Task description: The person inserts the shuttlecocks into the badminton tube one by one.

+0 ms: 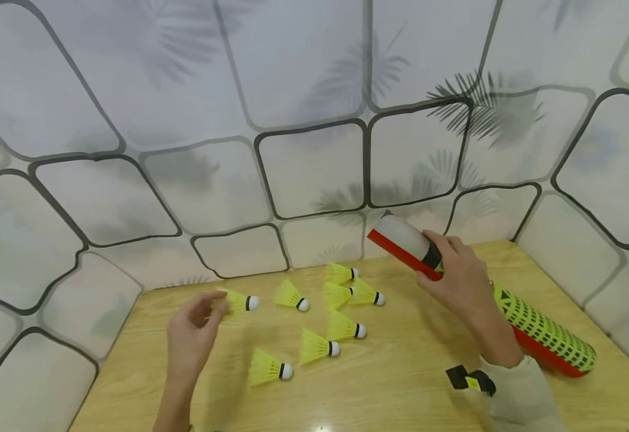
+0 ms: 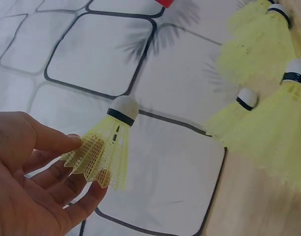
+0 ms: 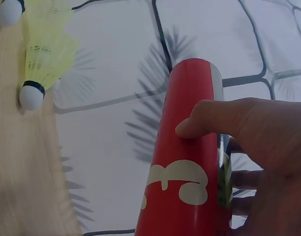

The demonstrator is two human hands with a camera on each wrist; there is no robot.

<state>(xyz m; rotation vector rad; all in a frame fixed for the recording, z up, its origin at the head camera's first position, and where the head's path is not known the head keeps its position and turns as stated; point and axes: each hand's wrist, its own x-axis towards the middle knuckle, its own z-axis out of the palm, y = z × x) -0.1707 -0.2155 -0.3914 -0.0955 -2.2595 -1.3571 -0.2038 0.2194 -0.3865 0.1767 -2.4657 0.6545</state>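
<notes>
The left hand [image 1: 190, 339], partly closed, pinches a shuttlecock [image 1: 235, 302] by its skirt at seven to eight o'clock, presumably to keep the cork clear; the right hand [image 1: 460, 279] wraps a tube [image 1: 543, 327] at four o'clock, its upper end towards ten, apparently for steadiness. Loose shuttlecocks [image 1: 314, 348] lie towards six o'clock on the table [image 1: 400, 390], seemingly within easy reach. The tube's pale marking [image 3: 194, 193] shows no readable brand.

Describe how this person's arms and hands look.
The left hand and right hand are both gloveless. A plain, pale sleeve covers the right arm up to the wrist. Beside its cuff is a black piece with a yellow patch.
</notes>
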